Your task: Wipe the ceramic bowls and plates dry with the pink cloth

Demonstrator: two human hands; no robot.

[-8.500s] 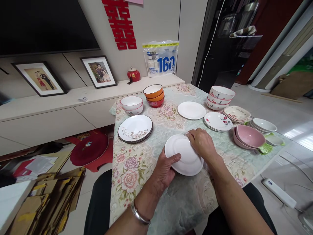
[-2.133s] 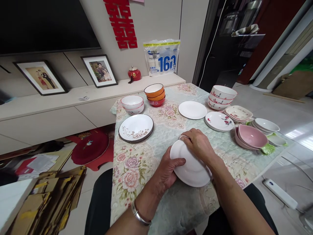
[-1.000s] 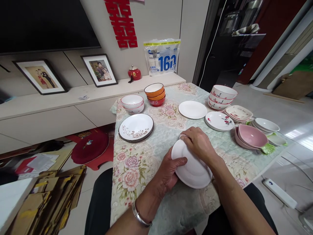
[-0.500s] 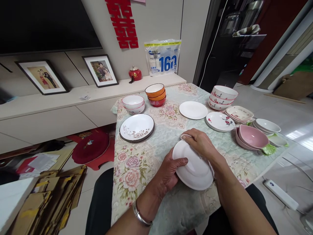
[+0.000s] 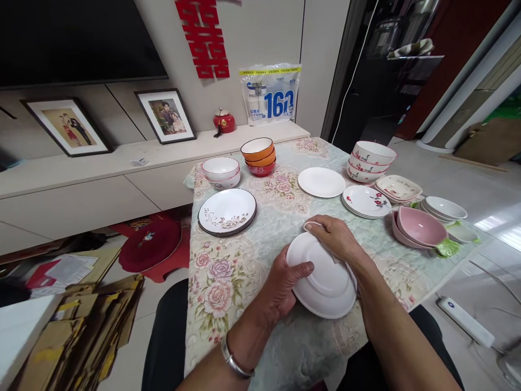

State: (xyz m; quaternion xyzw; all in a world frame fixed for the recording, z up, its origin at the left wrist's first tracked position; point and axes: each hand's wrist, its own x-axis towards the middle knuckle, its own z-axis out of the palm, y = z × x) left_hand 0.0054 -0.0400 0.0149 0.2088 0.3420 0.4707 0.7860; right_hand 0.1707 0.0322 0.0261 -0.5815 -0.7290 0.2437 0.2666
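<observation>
A white plate (image 5: 321, 288), its underside with the foot ring turned up toward me, is tilted above the near part of the table. My left hand (image 5: 287, 279) grips its left edge, thumb across the underside and fingers hidden beneath. My right hand (image 5: 336, 236) is closed on a white cloth (image 5: 310, 224) at the plate's upper right rim. Only small parts of the cloth show; the palm and fingers hide the rest. Beyond the hands, a white plate (image 5: 321, 182) lies flat, beside a stack of flower-patterned plates (image 5: 366, 202).
Brown-rimmed plates (image 5: 228, 212), white bowls (image 5: 221, 169) and orange bowls (image 5: 258, 152) stand at the left of the floral tablecloth (image 5: 220, 288). Printed bowls (image 5: 371, 157), square dishes (image 5: 399, 187) and pink bowls (image 5: 421, 227) stand on the right. Flattened cardboard (image 5: 81, 336) lies on the floor.
My right hand has shifted slightly along the plate's upper rim with the cloth. The left hand keeps its grip, and the plate has barely moved.
</observation>
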